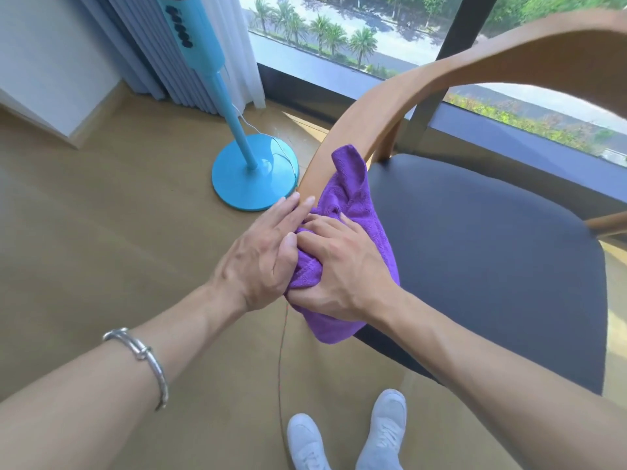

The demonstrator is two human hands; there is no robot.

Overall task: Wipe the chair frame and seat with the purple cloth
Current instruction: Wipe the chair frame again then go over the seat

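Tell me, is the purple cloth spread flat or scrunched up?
Scrunched up: the cloth bunches in wrinkles where the right hand grips it.

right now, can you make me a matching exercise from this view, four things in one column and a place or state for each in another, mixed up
Things
1 purple cloth
2 fan base
3 bracelet
4 chair seat

Places or states
a on the floor near the curtain
b gripped by the right hand against the wooden chair frame
c worn on the left forearm
d dark, just right of the cloth

Pairs: 1-b, 2-a, 3-c, 4-d
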